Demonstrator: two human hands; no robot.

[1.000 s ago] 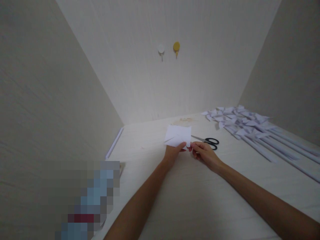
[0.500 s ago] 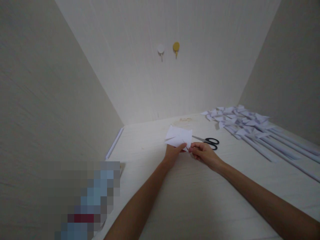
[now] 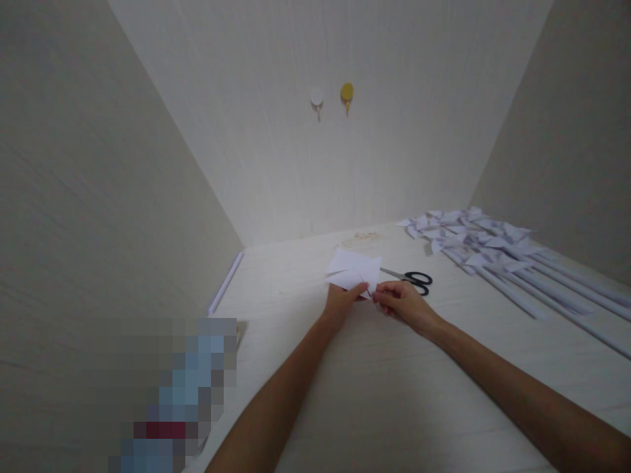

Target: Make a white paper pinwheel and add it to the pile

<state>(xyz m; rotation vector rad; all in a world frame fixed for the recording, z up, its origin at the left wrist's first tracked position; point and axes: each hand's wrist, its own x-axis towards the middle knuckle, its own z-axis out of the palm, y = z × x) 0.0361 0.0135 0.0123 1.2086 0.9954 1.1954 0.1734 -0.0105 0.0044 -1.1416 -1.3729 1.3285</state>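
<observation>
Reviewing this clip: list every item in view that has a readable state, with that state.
White square paper sheet: slit from its left edge, held.
Bare left hand: gripping the sheet, thumb on top.
Bare right hand: fingertips at the sheet's near right corner; grip unclear.
Black-handled metal scissors: lying flat, unheld.
White paper pinwheels: assembled, lying clustered.
White rolled paper stick: lying, far left.
Round yellow hook: mounted.
Round white hook: mounted.

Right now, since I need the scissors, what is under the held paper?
The left hand is partly under the paper, thumb on top; the covered part can't be seen. The scissors reach the paper's edge in view; whether their tip continues behind it is hidden.
</observation>
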